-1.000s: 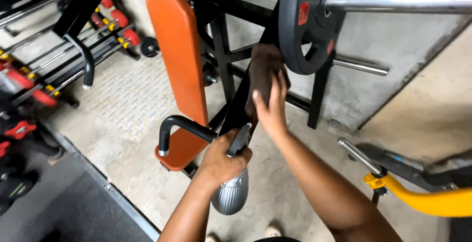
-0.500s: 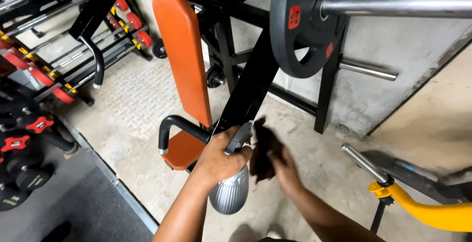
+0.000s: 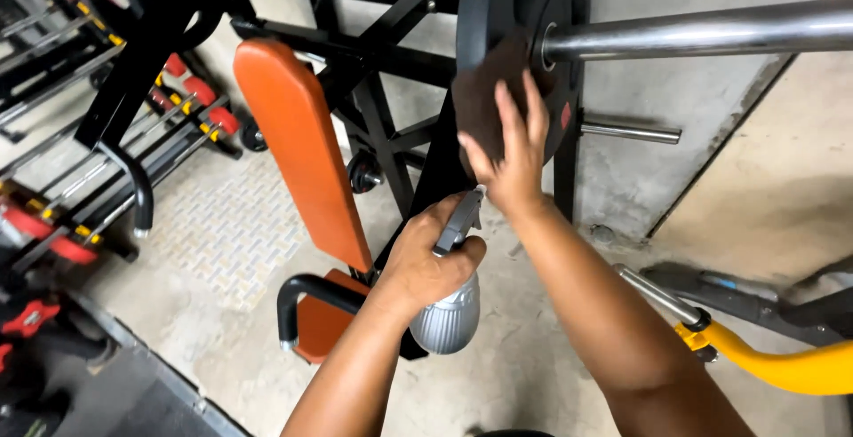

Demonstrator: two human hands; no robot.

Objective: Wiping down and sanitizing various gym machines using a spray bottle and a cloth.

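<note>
My left hand (image 3: 431, 259) grips a grey spray bottle (image 3: 447, 313) by its neck and trigger, the ribbed body hanging below my fist. My right hand (image 3: 511, 157) presses a dark brown cloth (image 3: 484, 99) flat against the black weight plate (image 3: 515, 11) loaded on a steel barbell (image 3: 702, 30). The fingers are spread over the cloth at the plate's lower edge. The bottle's nozzle sits just under my right wrist, close to the black rack upright (image 3: 440, 170).
An orange padded bench (image 3: 302, 148) with a black handle (image 3: 306, 299) leans on the black frame at centre left. Racks with red and yellow gear (image 3: 62, 224) line the left. A yellow bar (image 3: 782, 368) lies at lower right, beside a concrete wall (image 3: 675, 117).
My right hand with the cloth dropped to beside the bottle, then rose again onto the weight plate. The view moved closer to the plate. My left hand kept hold of the bottle.
</note>
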